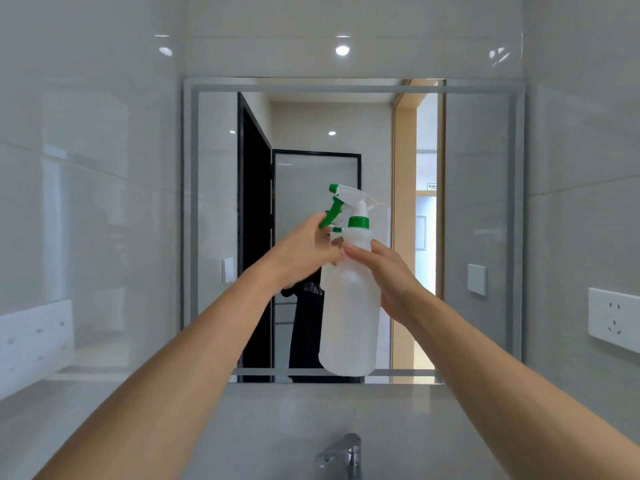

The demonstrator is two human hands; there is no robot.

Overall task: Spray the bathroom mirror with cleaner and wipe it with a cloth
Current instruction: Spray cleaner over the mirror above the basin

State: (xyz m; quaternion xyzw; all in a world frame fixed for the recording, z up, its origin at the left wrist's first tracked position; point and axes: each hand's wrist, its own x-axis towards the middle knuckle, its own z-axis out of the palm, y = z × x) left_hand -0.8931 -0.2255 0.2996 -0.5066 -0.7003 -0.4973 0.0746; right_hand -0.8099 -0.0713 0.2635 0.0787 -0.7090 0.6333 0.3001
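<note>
Head view, facing wall.

Translucent white plastic spray bottle with green collar, green trigger and green nozzle tip (349,299) held up in front of the rectangular frosted-edge bathroom mirror (478,202), about level with its lower half. Nozzle points up and left, not squarely at the glass; likely still being readied rather than aimed.

Right hand (388,275): fingers wrapped round the bottle's shoulder from the right side, carrying its weight. Grip sits high, just below the collar, which keeps the body hanging upright.

Left hand (308,251): fingers reach to the green trigger and touch it; whether they grasp the trigger or only rest on it I cannot tell, as the bottle neck hides the fingertips. Two hands probably because one steadies while the other works or adjusts the head.

No cloth in view. No droplets visible on glass, so spraying appears not yet begun.

Chrome tap (341,452) below, white wall socket (613,318) right.
</note>
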